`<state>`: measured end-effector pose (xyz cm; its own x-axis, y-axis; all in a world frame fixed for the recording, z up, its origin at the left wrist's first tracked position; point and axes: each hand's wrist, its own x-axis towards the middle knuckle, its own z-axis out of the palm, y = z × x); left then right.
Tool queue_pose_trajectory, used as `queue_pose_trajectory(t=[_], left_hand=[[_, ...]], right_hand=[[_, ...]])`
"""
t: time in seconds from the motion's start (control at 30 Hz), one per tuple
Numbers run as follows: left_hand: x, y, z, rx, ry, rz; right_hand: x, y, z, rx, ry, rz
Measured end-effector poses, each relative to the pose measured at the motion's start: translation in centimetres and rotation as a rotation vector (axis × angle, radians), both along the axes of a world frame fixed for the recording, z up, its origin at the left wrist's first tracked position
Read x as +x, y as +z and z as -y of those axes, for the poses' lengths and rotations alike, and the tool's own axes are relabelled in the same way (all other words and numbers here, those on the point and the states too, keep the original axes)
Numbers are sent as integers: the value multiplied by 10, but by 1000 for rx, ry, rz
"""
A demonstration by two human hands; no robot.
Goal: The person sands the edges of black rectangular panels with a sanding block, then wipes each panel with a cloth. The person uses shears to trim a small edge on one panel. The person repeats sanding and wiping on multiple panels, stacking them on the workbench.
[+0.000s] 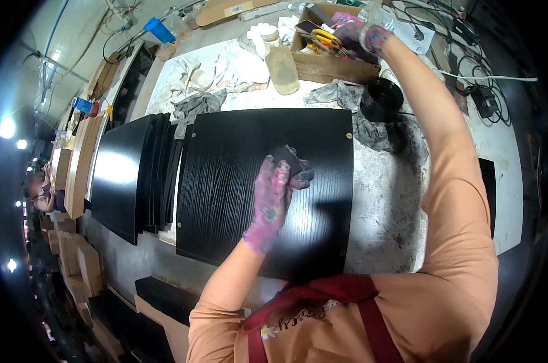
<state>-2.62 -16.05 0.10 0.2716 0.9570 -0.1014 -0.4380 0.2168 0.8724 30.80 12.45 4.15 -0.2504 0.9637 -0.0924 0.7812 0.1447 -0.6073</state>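
Clasping a dark, half-hidden wad, the left hand covers some black panel. Fingers obscured at the far box, the right hand has a grip I cannot tell.

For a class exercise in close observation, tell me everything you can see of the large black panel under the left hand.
The large black panel is flat and roughly rectangular, with streaky, wood-like grain and a sheen catching bright light toward its lower right. Small round fittings show near its corners. It lies on the stained worktable, right of several similar black panels. The gloved left hand holds a dark pad at its surface; how firmly it presses is unclear.
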Motion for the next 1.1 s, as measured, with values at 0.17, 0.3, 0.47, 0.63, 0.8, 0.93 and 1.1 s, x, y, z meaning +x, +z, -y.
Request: queue_pose_trajectory(t=[0.17, 0.3, 0.47, 0.63, 0.8, 0.93, 1.1], left_hand=[[-13, -9, -7, -11, -107, 337], [-12, -12, -14, -85, -327, 427], [11, 8, 15, 319, -302, -235], [25, 18, 49, 876, -349, -520], [15, 26, 76, 980, -542, -535], [2, 30, 93, 1100, -570, -536], [-15, 28, 112, 1100, -608, -546]], right_hand=[[-21, 38, 176, -270, -6, -852], [-34, 31, 299, -148, -7, -1167], [-79, 18, 425, -62, -380, -944], [-147, -21, 542, 27, -786, -747], [-222, -16, 596, 103, -1021, -805], [-257, -6, 606, 86, -1107, -503], [-286, 8, 608, 4, -1202, -144]])
